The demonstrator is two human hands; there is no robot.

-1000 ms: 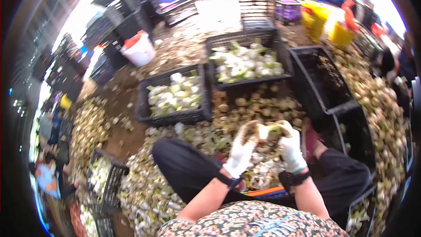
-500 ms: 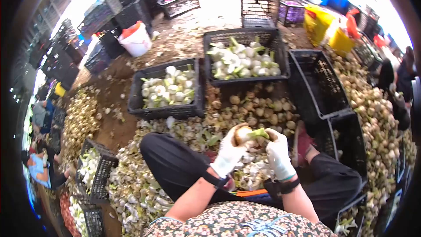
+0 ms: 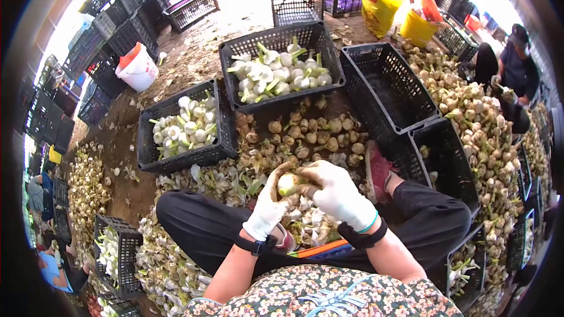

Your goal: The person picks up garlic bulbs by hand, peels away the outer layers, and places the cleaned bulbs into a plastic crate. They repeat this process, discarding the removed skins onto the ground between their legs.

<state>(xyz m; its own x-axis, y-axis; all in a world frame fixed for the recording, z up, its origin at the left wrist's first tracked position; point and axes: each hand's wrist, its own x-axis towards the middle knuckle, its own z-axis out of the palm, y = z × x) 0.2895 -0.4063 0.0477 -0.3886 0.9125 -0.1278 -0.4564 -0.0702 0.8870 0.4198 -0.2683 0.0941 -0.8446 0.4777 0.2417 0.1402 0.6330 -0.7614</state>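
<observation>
Here's the garlic bulb (image 3: 288, 186) tucked between both palms, the left hand (image 3: 268, 201) curled snugly round its left side, the right hand (image 3: 339, 189) closing fingers on it from the right, neither nearer, its long axis too covered to call.

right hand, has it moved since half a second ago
Yes, the right hand has moved left, farther from the black crates on the right.

No text, label or number is legible.
</observation>
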